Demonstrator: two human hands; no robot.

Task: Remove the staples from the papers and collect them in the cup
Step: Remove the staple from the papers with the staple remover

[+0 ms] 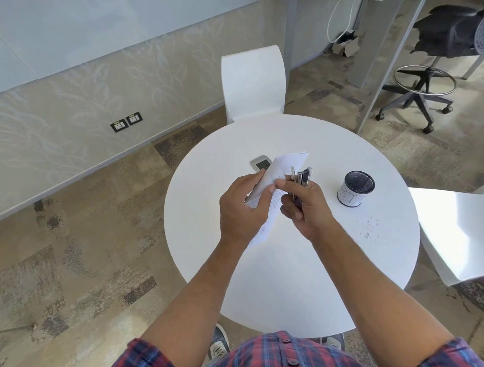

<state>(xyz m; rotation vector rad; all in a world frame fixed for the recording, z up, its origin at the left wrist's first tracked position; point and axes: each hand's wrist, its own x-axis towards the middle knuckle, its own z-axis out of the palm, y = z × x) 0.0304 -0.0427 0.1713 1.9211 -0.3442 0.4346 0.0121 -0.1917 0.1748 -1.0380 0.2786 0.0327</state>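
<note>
Stapled papers (273, 184), folded and held above the round white desk (287, 281), between the two hands. The left hand (241, 210) is closed on the left edge of the sheets, thumb on top, fingers beneath. The right hand (306, 204) pinches the papers' upper fold between thumb and forefinger while its remaining fingers are wrapped around a metal staple remover (302, 180), whose blades project upward past the knuckles and overlap the sheets. Whether a staple is engaged cannot be told.

To the right of the right hand, apart from it, a black mesh cup (356, 188) with a white paper label stands upright on the desk. Nearer the viewer than the cup, and right of the right wrist, loose staples (369, 227) lie scattered on the desk surface, outside the cup.

Beyond the left hand, a small grey device (260, 163) with a dark screen lies flat, partly covered by the raised papers.

A white chair (252, 82) stands at the desk's far side, another white chair (453, 234) at its right; a black office stool (428, 80) stands farther off on the carpet.
</note>
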